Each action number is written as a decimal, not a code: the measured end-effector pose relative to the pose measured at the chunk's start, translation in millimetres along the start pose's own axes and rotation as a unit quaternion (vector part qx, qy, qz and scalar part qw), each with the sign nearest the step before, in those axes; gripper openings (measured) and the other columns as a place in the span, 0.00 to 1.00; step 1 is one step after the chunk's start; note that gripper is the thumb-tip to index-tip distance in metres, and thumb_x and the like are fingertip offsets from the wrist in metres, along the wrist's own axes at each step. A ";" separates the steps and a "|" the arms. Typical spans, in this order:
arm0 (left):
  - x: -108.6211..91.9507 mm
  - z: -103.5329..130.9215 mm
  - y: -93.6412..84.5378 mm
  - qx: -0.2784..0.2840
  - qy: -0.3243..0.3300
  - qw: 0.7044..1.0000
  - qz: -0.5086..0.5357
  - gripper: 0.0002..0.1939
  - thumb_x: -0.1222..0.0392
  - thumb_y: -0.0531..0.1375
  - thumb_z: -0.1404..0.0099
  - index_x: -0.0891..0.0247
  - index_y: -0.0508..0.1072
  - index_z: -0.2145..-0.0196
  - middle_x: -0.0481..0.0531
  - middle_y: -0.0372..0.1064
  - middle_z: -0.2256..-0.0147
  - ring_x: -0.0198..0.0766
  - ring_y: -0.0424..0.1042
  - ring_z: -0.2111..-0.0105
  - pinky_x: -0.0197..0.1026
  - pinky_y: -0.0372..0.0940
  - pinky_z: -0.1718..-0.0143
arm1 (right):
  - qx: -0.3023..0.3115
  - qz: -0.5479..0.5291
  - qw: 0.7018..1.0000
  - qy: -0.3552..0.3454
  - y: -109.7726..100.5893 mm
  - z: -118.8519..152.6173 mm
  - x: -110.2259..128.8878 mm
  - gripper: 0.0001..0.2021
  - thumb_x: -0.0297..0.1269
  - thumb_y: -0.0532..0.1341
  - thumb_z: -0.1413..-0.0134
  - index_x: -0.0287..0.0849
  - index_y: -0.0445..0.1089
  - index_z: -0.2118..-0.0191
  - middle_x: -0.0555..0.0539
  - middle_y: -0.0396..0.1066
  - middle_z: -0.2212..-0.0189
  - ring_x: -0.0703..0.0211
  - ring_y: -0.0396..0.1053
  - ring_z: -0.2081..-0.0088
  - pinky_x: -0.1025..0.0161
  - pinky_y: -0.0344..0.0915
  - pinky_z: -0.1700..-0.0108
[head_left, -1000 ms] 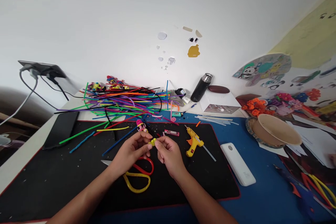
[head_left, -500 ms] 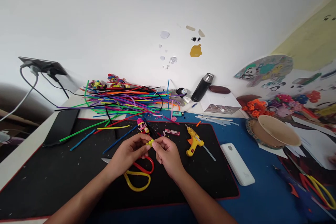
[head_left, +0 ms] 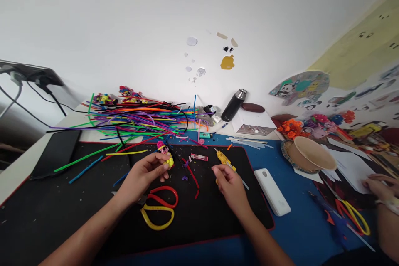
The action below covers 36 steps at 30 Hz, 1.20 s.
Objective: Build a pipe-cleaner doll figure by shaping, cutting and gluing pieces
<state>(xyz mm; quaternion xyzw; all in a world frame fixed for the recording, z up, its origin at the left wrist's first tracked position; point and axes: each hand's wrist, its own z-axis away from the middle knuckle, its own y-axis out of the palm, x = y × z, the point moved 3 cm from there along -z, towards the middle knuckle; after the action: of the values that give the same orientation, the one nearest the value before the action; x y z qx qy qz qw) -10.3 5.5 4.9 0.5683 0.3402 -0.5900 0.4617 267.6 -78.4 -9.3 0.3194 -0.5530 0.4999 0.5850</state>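
Note:
Between thumb and fingers, my left hand (head_left: pixel 149 173) pinches a small yellow fuzzy piece (head_left: pixel 169 162). Just behind it is a small figure with a pink hat (head_left: pixel 162 147). My right hand (head_left: pixel 230 182) is over the yellow glue gun (head_left: pixel 223 158) and hides its handle; the fingers are curled, and whether they grip it cannot be made out. Scissors with red and yellow handles (head_left: pixel 158 217) lie below my left hand. A red pipe cleaner (head_left: pixel 192 176) and small purple bits (head_left: pixel 185 178) lie on the black mat (head_left: pixel 199 220) between my hands.
Many coloured pipe cleaners (head_left: pixel 143 118) are piled along the wall. A white power bank (head_left: pixel 272 191) lies right of the mat, near a bowl (head_left: pixel 314 153). Another person's hand (head_left: pixel 382 187) is at the far right, by papers and a second pair of scissors (head_left: pixel 352 212).
My right hand has left the yellow piece and moved right to the glue gun. My left hand still holds the piece. The view has shifted right, and another person's hand shows more.

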 end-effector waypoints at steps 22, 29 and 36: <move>2.8 -4.0 -1.7 0.004 0.002 1.000 0.004 0.26 0.40 0.75 0.43 0.61 0.79 0.56 0.49 0.75 0.68 0.38 0.74 0.72 0.40 0.70 0.71 | 0.012 0.427 0.902 -0.068 -30.3 7.8 -25.5 0.15 0.48 0.66 0.40 0.50 0.76 0.50 0.52 0.76 0.73 0.51 0.75 0.72 0.60 0.59 0.68; 6.0 -2.3 4.9 0.016 -0.006 1.000 0.009 0.24 0.43 0.75 0.43 0.61 0.79 0.58 0.51 0.77 0.64 0.38 0.74 0.72 0.41 0.70 0.71 | 0.004 0.431 0.899 -0.082 -27.8 9.5 -27.2 0.13 0.46 0.60 0.37 0.48 0.75 0.53 0.52 0.72 0.76 0.52 0.72 0.75 0.60 0.58 0.69; 1.5 -1.1 14.4 0.026 -0.014 0.999 0.025 0.24 0.43 0.76 0.44 0.62 0.78 0.59 0.49 0.75 0.67 0.38 0.74 0.72 0.40 0.70 0.71 | -0.029 0.364 0.927 -0.084 -36.8 11.4 -21.9 0.16 0.51 0.59 0.38 0.48 0.76 0.55 0.54 0.65 0.79 0.53 0.67 0.76 0.59 0.61 0.70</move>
<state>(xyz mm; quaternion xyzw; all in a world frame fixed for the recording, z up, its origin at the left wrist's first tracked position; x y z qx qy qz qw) 3.6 1.4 5.1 0.5802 0.3037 -0.5950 0.4659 300.8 -104.9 -21.8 0.1199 -0.6929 0.6332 0.3232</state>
